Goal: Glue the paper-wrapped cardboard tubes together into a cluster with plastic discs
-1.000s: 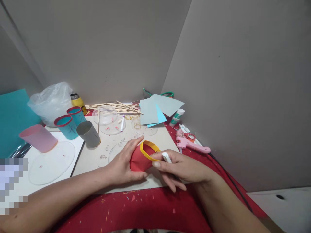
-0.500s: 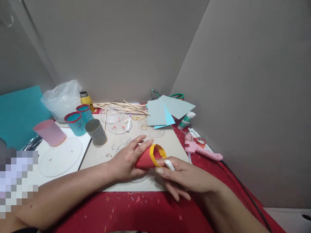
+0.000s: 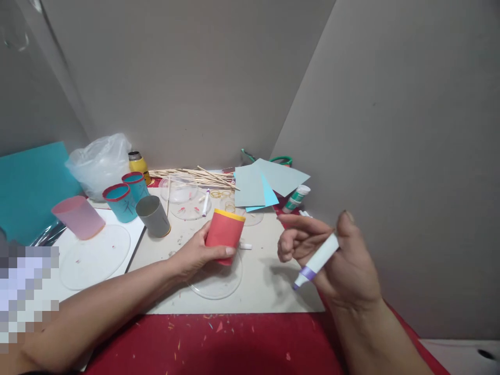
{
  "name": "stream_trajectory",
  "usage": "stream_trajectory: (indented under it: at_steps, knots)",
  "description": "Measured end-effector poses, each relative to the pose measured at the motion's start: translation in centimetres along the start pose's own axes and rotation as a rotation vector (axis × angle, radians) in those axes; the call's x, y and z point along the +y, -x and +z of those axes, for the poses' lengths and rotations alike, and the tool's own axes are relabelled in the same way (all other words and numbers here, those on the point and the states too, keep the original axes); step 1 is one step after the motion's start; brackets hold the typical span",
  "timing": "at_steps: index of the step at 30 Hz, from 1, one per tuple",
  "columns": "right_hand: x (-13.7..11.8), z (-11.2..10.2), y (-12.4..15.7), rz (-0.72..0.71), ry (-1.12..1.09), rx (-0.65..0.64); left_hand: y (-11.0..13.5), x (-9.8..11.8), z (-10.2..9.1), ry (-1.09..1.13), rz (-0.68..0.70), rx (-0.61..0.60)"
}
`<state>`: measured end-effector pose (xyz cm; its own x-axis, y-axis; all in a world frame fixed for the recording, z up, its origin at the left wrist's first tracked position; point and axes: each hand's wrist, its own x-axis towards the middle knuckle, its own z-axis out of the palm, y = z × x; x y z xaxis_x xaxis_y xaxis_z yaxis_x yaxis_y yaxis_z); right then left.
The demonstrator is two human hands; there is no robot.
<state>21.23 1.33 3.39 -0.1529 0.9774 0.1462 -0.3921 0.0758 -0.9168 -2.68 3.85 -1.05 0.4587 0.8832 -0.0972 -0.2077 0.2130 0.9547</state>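
Observation:
My left hand (image 3: 195,254) grips a red paper cup with a yellow rim (image 3: 224,233), held upright over a clear plastic disc (image 3: 219,278) on the beige board (image 3: 269,291). My right hand (image 3: 336,258) is raised to the right of the cup, its fingers closed round a white marker with a purple band (image 3: 317,259), tip pointing down and left. A small white cap (image 3: 245,246) lies on the board just right of the cup.
Behind stand a grey tube (image 3: 153,215), two teal cups (image 3: 121,200), a pink cup (image 3: 78,216), a yellow bottle (image 3: 137,164), a plastic bag (image 3: 99,161), wooden sticks (image 3: 191,175), blue paper sheets (image 3: 265,179) and a glue bottle (image 3: 297,198). Cardboard walls enclose the corner.
My left hand has stood the red cup upright; it lay on its side before. My right hand has lifted away to the right with the marker, now uncapped.

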Motion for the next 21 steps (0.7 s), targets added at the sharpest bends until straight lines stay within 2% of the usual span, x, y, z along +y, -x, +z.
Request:
stream_trajectory:
  at_steps: [3, 8, 10, 14, 17, 21]
  knots:
    - [0.5, 0.3, 0.0, -0.028, 0.021, 0.013, -0.1, 0.0, 0.1, 0.158, -0.076, -0.046]
    - [1.4, 1.2, 0.2, -0.106, 0.008, 0.061, 0.1, 0.5, 0.2, 0.297, -0.149, -0.096]
    - [1.8, 1.6, 0.3, -0.091, -0.001, 0.048, 0.1, 0.6, 0.2, 0.338, -0.16, -0.139]
    - [3.0, 2.5, 0.5, 0.037, -0.052, -0.008, 0.3, 0.6, 0.6, 0.338, -0.14, -0.251]
    - [3.8, 2.9, 0.6, 0.076, -0.078, -0.033, 0.3, 0.7, 0.9, 0.292, -0.093, -0.353]
    - [4.0, 2.6, 0.8, 0.045, -0.15, -0.1, 0.3, 0.6, 0.9, 0.272, -0.073, -0.333]
